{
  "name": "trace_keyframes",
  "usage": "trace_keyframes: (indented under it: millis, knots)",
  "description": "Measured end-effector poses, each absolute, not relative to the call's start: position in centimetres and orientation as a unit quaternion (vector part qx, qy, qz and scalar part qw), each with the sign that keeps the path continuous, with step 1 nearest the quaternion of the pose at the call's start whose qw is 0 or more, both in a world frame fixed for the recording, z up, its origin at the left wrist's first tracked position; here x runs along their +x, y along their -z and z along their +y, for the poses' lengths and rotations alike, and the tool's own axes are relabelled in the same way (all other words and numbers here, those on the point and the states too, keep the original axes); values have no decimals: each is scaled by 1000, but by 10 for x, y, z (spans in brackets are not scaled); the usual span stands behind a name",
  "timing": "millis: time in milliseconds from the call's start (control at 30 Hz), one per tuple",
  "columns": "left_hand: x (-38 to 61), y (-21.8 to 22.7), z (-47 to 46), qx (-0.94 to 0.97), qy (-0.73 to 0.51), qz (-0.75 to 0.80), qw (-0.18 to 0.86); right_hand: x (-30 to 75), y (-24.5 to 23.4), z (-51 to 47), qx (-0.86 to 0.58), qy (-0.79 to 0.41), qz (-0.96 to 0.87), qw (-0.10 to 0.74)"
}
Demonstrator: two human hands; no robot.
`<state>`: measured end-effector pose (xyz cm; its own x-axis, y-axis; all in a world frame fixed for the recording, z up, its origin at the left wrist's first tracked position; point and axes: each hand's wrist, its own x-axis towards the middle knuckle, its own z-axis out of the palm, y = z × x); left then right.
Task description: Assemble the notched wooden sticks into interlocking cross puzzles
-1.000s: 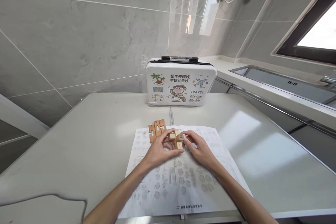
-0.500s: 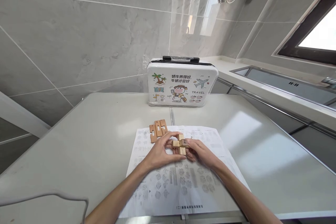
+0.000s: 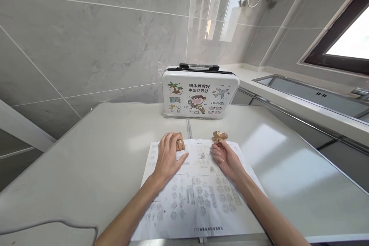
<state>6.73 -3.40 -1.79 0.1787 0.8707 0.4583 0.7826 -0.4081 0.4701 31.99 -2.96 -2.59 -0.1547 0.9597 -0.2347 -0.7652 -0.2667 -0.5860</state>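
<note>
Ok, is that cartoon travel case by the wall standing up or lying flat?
Standing up: the case rests on its bottom edge on the table, black handle on top, printed front facing the camera.

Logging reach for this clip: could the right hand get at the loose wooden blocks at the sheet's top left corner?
Probably not cleanly: the left hand lies over the wooden blocks, with only their right end showing, and the right hand is busy holding the cross-shaped wooden piece.
</note>
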Motion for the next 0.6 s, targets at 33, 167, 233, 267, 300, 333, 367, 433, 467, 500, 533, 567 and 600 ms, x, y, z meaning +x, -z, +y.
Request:
trace_keyframes:
  millis: [33,167,233,267,300,333,367,433,467,500,533,567,600]
  knots:
    - [65,21,-32,762,-334,552,57,322,29,-28,-279,-742,-147,592]
    - [57,32,-24,759,-295,578,54,328,42,-23,-234,-745,-102,616]
    - [54,35,-22,766,-282,575,54,329,46,-22,-220,-738,-93,632]
    - [53,36,-21,770,-276,572,54,330,47,-22,-214,-733,-90,639]
    - [53,36,-21,775,-271,569,53,331,48,-22,-210,-730,-85,646]
    - [52,37,-21,778,-267,566,51,331,48,-21,-206,-727,-78,650]
    - [52,38,-21,781,-263,564,50,332,48,-21,-202,-726,-71,653]
    - [52,39,-21,786,-256,561,48,335,47,-20,-196,-725,-59,657]
    - [52,39,-21,788,-251,560,48,336,46,-20,-195,-724,-54,659]
    - [52,40,-21,790,-247,559,49,337,45,-20,-194,-723,-49,661]
    - [52,40,-21,793,-242,557,51,338,43,-20,-193,-723,-42,662]
    - [52,40,-21,795,-237,556,53,338,41,-20,-191,-722,-32,664]
    - [52,41,-21,797,-233,555,56,339,39,-20,-190,-722,-21,665]
